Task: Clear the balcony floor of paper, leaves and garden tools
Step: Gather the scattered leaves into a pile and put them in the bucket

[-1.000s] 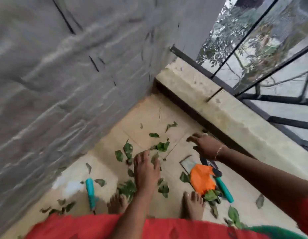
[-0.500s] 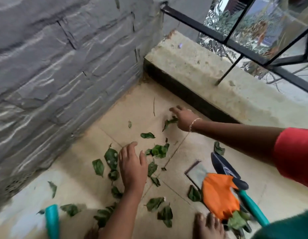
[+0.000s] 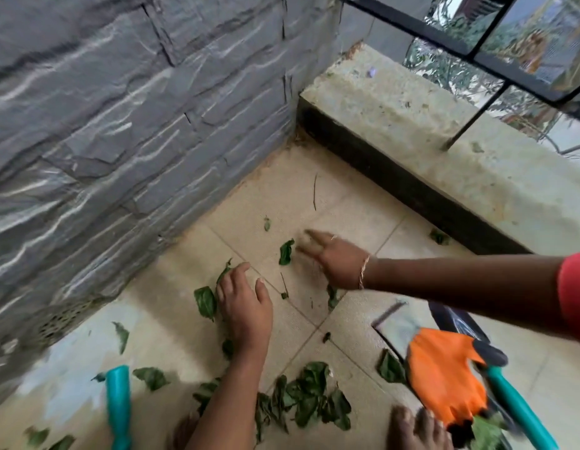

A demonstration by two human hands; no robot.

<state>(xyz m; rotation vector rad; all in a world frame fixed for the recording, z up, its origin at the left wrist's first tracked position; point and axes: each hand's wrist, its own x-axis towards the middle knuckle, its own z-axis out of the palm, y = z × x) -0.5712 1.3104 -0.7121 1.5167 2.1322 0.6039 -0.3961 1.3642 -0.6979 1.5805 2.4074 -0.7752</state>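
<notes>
Green leaves lie scattered on the beige tiled floor [image 3: 356,219]. A heap of leaves [image 3: 309,397] sits near my feet. My left hand [image 3: 244,306] rests flat on the floor with fingers spread, touching a leaf [image 3: 204,302] at its left. My right hand [image 3: 334,258] reaches across with straight, blurred fingers beside a single leaf [image 3: 286,252]. An orange glove [image 3: 444,375] lies over a teal-handled trowel [image 3: 512,407] at the lower right. A second teal tool handle [image 3: 118,407] lies at the lower left. A pale sheet of paper [image 3: 395,329] lies under the glove.
A grey stone wall [image 3: 119,125] closes the left side. A raised concrete ledge [image 3: 428,134] with a black metal railing [image 3: 444,43] bounds the far side. A thin twig [image 3: 314,191] lies in the corner. My bare foot [image 3: 415,430] is at the bottom edge.
The view has dropped closer to the floor. My right hand swept left and toward me, from the far leaves to the single leaf. More leaves are now heaped near my feet.
</notes>
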